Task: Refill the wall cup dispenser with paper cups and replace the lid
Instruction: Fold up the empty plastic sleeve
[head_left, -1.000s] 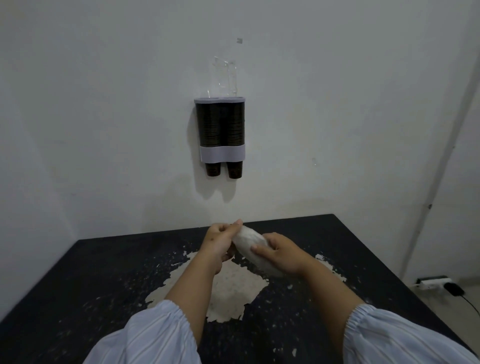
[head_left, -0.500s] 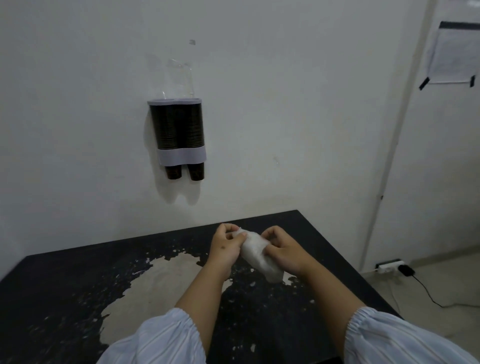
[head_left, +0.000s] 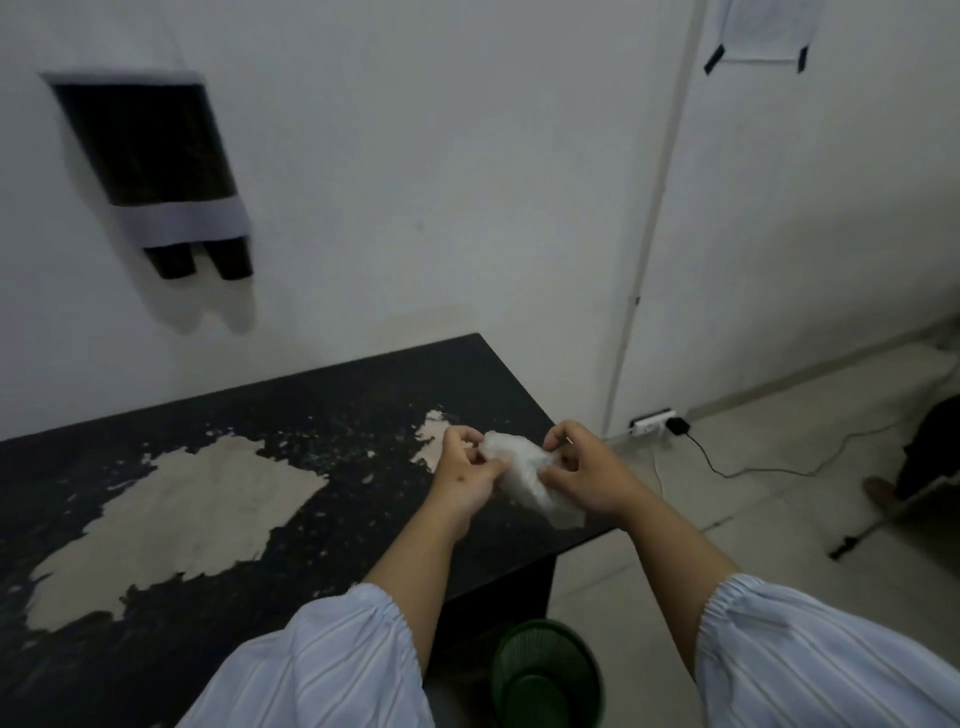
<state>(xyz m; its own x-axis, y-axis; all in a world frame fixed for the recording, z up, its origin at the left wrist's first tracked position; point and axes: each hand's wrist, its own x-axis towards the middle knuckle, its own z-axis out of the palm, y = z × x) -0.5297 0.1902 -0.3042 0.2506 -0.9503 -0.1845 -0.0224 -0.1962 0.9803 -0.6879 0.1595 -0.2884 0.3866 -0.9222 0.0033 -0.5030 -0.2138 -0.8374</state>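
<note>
Both hands grip one crumpled clear plastic wrapper (head_left: 524, 475) above the black table's (head_left: 322, 415) right corner: left hand (head_left: 467, 475) pinches its near end, right hand (head_left: 587, 475) clasps the other. Wall cup dispenser (head_left: 156, 166), upper left, holds dark cups in both tubes. Green basket (head_left: 545, 675) stands on floor below.

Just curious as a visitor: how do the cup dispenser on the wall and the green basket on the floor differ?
The cup dispenser hangs on the wall above the table; the green basket stands on the floor beside it. The dispenser is packed with dark cups; what the basket holds cannot be told. The dispenser is a twin tube, the basket round and meshed.
</note>
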